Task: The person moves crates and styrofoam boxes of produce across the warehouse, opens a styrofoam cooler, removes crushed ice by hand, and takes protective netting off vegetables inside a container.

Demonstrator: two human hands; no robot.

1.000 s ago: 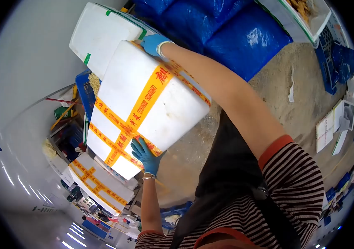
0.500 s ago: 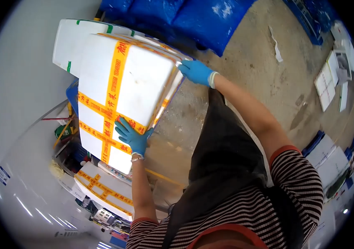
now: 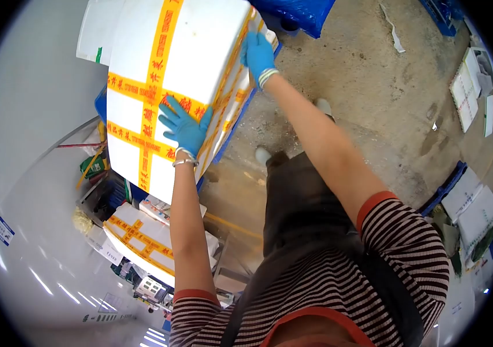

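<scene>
- In the head view, the right hand [image 3: 260, 58] is found shifted since a second ago, from the far edge of the white box [image 3: 212, 55] to its right-hand edge.
- The box is seen ahead of the person, its top crossed by yellow tape [image 3: 156, 63].
- The left hand [image 3: 186, 128] is laid flat on it, fingers spread, nothing grasped.
- The right fingers are set against the edge; whether they are clenched cannot be told.
- Another taped box [image 3: 155, 228] is seen nearby, lower left.
</scene>
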